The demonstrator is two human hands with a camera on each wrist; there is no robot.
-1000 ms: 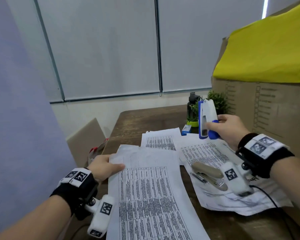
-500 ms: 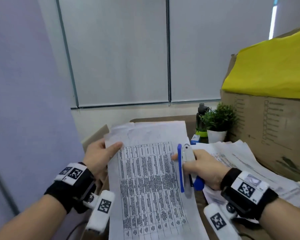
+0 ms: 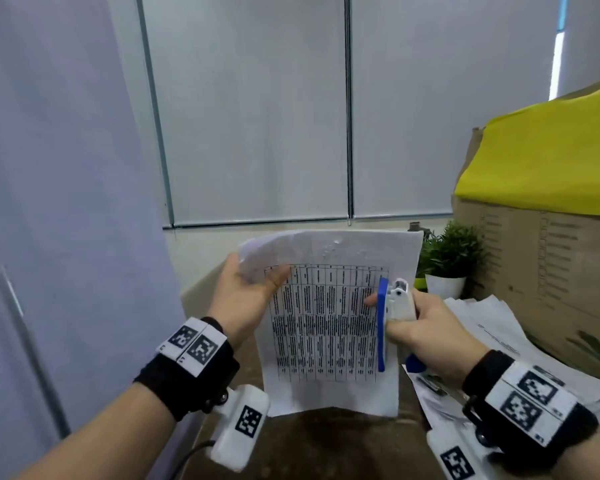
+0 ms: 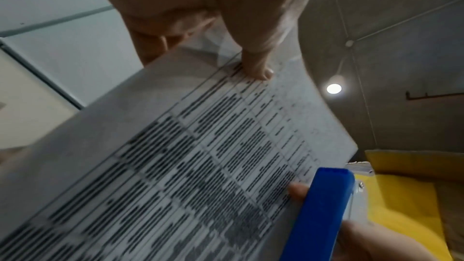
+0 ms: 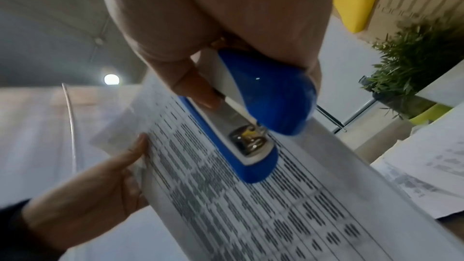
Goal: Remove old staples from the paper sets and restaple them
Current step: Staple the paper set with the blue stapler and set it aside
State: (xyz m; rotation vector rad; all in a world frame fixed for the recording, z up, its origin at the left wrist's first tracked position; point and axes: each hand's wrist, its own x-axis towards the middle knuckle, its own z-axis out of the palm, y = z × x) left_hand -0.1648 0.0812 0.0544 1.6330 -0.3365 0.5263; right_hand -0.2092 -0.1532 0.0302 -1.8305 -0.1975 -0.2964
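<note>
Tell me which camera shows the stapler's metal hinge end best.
The right wrist view: the blue stapler fills mid-frame, its hinge and spring plainly exposed beneath the right hand. The head view shows it edge-on against the paper set; the left wrist view shows only its blue base.

The printed table on the paper set (image 3: pixel 326 323) is too blurred to read in every view. The left hand's (image 3: pixel 246 299) fingers are hidden behind the sheet; only the thumb shows. The stapler (image 3: pixel 394 317) is partly covered by the right hand (image 3: pixel 433 337). No staple can be made out. The box (image 3: pixel 551 265) is cut off at the right edge.
</note>
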